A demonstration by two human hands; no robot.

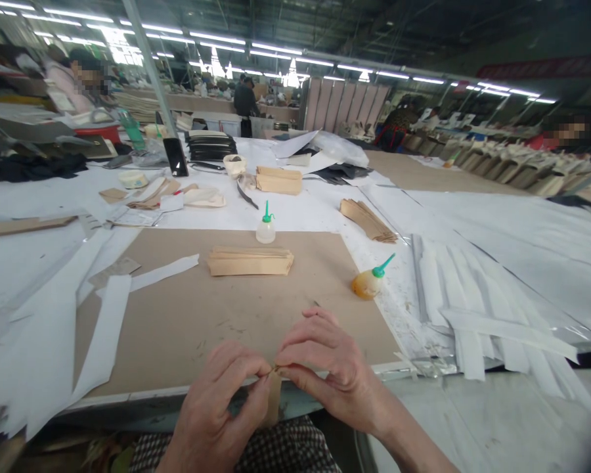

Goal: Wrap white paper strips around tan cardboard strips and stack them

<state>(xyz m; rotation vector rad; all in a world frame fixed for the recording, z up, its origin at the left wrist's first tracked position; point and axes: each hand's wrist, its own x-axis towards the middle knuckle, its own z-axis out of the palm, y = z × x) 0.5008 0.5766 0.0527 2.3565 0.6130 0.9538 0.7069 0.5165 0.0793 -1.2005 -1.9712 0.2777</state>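
My left hand (221, 404) and my right hand (328, 371) meet at the near edge of the brown board (177, 322). Both pinch the top of a narrow tan strip (274, 397) that hangs down between them over my checked lap. On the board ahead lies a stack of tan strips (250, 261). An upright glue bottle with a green nozzle (265, 227) stands behind the stack. A second, amber glue bottle (370, 280) lies tipped at the board's right edge.
White paper strips (477, 309) spread to the right, and more white strips (103, 328) lie on the left. Further tan stacks (278, 179) (368, 220), a phone (175, 156) and black trays (210, 144) sit farther back. Other people work at distant tables.
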